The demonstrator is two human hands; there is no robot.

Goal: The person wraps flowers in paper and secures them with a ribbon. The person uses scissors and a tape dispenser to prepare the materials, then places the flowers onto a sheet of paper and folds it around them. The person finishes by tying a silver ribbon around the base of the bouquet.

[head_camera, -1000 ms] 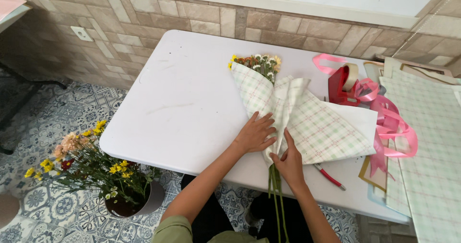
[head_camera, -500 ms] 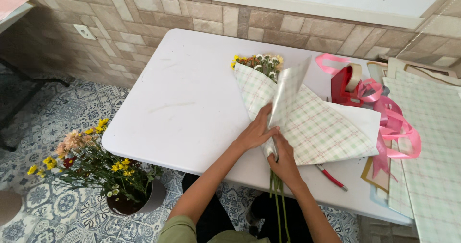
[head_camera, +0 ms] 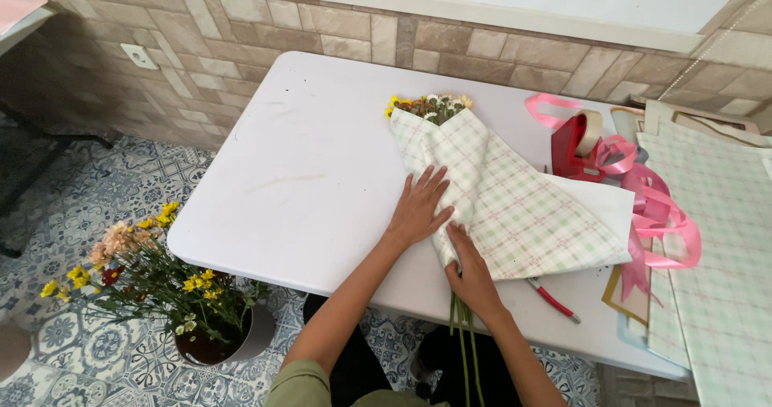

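While both hands [head_camera: 442,242] press bouquet wrap [head_camera: 515,198] | table [head_camera: 305,158] left half bare

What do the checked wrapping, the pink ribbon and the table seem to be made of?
Checked wrapping: probably matte paper, since it holds flat folds under both hands. Pink ribbon: looks like glossy plastic or satin, curling in stiff, shiny loops. Table: likely white moulded plastic, smooth with rounded corners and faint scuffs.
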